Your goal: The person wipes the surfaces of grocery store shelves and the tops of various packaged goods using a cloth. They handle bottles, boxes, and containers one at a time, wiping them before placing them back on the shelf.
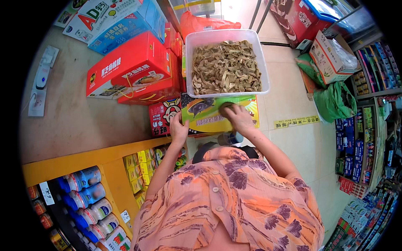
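A white plastic tub (265,67) full of dry brown leaf-like pieces stands beyond my hands on boxes. My right hand (240,117) holds a dark brown, roundish thing by its edge, low over a green and yellow carton (204,120); part of the thing is hidden by my fingers. My left hand (179,127) is at the carton's left end, beside a red milk carton (158,117), fingers bent and apart. Whether its fingertips touch the carton I cannot tell.
Red gift boxes (128,67) and a blue carton (125,31) stand on the counter (72,125) at the left. Behind the tub lies a red plastic bag (204,23). A green bag (334,102) and an opened carton (329,59) sit at the right near stocked shelves (373,94).
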A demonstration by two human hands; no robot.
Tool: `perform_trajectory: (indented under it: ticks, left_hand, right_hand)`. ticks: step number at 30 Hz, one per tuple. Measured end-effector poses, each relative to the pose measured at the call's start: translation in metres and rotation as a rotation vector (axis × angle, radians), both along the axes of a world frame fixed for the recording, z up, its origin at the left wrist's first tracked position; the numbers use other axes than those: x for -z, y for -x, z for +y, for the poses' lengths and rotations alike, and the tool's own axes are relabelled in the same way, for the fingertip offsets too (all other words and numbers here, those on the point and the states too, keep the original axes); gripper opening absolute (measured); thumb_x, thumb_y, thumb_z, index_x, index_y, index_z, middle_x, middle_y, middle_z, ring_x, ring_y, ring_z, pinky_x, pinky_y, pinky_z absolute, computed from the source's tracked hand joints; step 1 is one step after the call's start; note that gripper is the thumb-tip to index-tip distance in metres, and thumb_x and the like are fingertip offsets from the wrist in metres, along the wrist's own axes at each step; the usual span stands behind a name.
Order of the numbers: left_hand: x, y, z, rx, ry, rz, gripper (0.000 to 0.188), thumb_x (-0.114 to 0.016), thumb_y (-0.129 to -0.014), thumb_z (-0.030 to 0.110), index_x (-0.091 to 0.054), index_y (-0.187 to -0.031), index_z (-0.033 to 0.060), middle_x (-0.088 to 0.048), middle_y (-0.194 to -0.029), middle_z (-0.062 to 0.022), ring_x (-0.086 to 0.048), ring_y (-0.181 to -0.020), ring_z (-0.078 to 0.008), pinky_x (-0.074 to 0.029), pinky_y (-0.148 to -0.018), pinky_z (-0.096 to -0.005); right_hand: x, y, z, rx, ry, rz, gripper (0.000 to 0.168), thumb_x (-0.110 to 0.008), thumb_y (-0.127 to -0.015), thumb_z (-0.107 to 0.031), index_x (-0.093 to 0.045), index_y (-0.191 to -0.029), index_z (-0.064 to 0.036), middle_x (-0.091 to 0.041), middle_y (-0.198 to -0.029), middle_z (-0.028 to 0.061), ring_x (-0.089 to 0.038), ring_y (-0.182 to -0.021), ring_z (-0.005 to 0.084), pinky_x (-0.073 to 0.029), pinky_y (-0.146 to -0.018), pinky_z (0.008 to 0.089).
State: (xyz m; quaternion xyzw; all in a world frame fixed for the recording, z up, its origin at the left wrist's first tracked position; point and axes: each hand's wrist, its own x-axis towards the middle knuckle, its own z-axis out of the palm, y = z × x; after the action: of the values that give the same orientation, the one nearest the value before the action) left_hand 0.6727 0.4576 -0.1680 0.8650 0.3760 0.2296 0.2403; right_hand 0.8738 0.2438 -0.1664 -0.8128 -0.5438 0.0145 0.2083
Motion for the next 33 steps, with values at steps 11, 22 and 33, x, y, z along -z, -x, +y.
perform_trajectory:
  ticks: [11,22,33]
  left_hand:
    - [0.054,0.025,0.012,-0.147,0.452,0.075,0.046,-0.077,-0.074,0.013,-0.062,-0.117,0.0056,-0.069,-0.088,-0.0094,-0.066,-0.080,-0.0226,-0.052,-0.071,-0.0341]
    - [0.080,0.032,0.021,-0.131,0.686,-0.074,0.041,-0.076,-0.075,0.010,-0.065,-0.113,0.0014,-0.071,-0.090,-0.0085,-0.066,-0.080,-0.0167,-0.052,-0.073,-0.0311]
    - [0.092,0.039,0.021,-0.125,0.690,-0.123,0.043,-0.077,-0.076,0.010,-0.064,-0.115,-0.0004,-0.070,-0.092,-0.0089,-0.066,-0.083,-0.0165,-0.052,-0.075,-0.0314]
  right_hand:
    - [0.004,-0.006,0.016,-0.106,0.031,-0.033,0.054,-0.065,-0.073,-0.009,-0.051,-0.124,-0.015,-0.051,-0.119,0.0124,-0.053,-0.103,0.0335,-0.046,-0.087,0.0416]
    - [-0.021,-0.020,-0.018,0.001,-0.120,-0.149,0.046,-0.066,-0.072,-0.005,-0.060,-0.116,-0.015,-0.057,-0.117,0.0099,-0.058,-0.097,0.0330,-0.051,-0.083,0.0418]
    - [0.003,0.030,0.095,-0.450,-0.043,0.015,0.049,-0.071,-0.079,-0.033,-0.058,-0.124,-0.021,-0.044,-0.141,0.0097,-0.041,-0.126,0.0351,-0.042,-0.094,0.0483]
